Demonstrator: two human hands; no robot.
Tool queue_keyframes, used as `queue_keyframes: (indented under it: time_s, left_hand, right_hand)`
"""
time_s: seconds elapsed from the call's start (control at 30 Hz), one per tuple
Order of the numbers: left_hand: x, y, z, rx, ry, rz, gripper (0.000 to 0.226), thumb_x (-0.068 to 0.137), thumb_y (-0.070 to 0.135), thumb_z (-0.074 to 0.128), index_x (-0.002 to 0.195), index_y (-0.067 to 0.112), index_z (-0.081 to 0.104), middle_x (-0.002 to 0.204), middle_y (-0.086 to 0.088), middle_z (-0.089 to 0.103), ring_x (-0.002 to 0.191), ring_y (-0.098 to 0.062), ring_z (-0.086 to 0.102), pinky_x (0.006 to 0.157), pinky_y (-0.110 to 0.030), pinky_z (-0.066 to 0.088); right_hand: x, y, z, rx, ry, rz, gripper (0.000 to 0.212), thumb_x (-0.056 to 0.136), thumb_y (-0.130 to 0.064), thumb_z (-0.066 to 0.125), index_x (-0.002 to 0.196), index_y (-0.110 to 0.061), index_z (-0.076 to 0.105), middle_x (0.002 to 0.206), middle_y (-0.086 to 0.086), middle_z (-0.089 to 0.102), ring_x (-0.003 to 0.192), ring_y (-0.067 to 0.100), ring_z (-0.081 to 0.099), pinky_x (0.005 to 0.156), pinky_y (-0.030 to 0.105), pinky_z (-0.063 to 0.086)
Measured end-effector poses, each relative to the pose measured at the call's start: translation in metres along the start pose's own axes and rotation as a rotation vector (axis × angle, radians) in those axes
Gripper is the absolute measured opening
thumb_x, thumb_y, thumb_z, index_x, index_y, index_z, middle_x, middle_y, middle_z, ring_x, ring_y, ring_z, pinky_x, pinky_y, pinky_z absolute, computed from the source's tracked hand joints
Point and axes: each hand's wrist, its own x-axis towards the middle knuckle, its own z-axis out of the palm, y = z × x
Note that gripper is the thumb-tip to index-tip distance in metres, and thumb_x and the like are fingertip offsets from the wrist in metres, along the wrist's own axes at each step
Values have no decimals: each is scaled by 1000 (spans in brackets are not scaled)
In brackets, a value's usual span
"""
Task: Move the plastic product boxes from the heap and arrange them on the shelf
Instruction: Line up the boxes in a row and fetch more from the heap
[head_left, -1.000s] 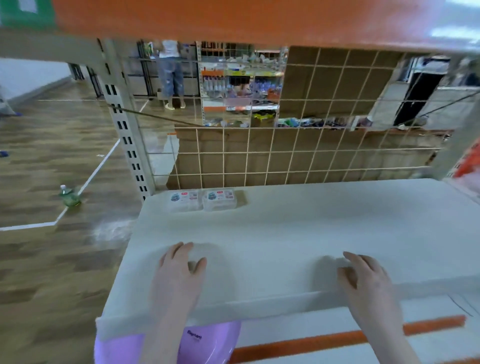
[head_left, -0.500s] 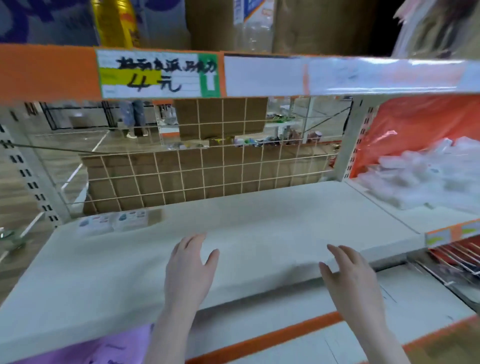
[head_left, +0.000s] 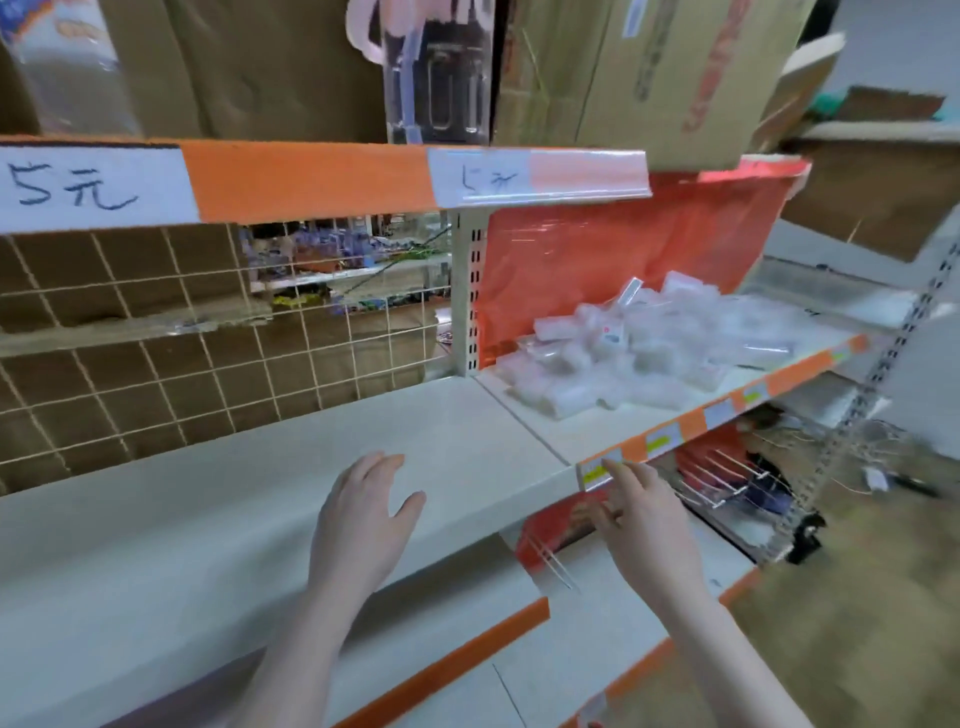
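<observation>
A heap of clear plastic product boxes (head_left: 639, 353) lies on the right-hand shelf bay, in front of an orange sheet. The white shelf (head_left: 218, 525) in the left bay shows only bare board in this view. My left hand (head_left: 363, 519) hovers over that shelf's front part, fingers spread and holding nothing. My right hand (head_left: 644, 525) is in front of the shelf edge where the two bays meet, fingers relaxed and empty, well short of the heap.
A wire grid back panel (head_left: 156, 332) closes the left bay. An upper shelf rail with price labels (head_left: 322, 176) runs overhead, with cardboard cartons (head_left: 670, 78) on top. Wire hooks (head_left: 727, 473) stick out below the heap's shelf. A lower white shelf (head_left: 519, 670) sits beneath my hands.
The view has swung right: two placed boxes at the shelf's back left have left the frame and the heap has come closer to centre. Both empty hands moved right along the shelf front.
</observation>
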Motion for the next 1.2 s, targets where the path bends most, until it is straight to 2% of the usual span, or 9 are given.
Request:
queue_keyframes:
  time_s: [0.13,0.37,0.67,0.93,1.03,1.2]
  left_hand:
    - [32,31,27,8,-16,53,47,92,35,54,136,19,47,144,2,41,134,-16,34,108,-31,28]
    - [105,79,95,-46,-32,86,49,92,36,55,137,19,46,147,2,38,136,-16,29,109,-29,24]
    - [176,147,159,-56,-101,116,50,93,36,54,138,18,45,146,2,38,136,-17,30,107,-31,27]
    - [182,163,197,42,-61,17,52,93,38,53,140,19,42,148,3,35,137,-15,26,109,-27,21]
    - [175,172,215,105,-51,-41,54,94,39,51,143,20,38,153,1,28,141,-14,19,112,-27,15]
    - [173,190,239,228,-59,-76,56,95,39,48,146,21,30,157,1,19,144,-15,11,114,-27,11]
  right_hand:
    - [28,35,3,39,32,46,43,86,-15,64,126,-3,56,119,17,59,109,35,53,90,40,39]
    - [108,112,16,-4,20,109,46,91,-23,57,134,-7,49,126,12,53,117,29,48,94,35,36]
    - [191,189,18,-69,-84,119,47,90,-24,56,134,-9,48,124,13,53,112,30,49,86,37,40]
    - [243,236,34,-94,-226,-111,53,88,-27,58,136,-10,44,129,12,50,116,30,47,97,36,35]
    - [254,249,40,-130,-303,-200,54,88,-31,55,138,-14,40,129,8,49,118,27,45,93,33,36]
    - [272,268,46,-154,-320,-330,52,86,-30,54,134,-14,44,125,6,52,114,28,45,89,34,37]
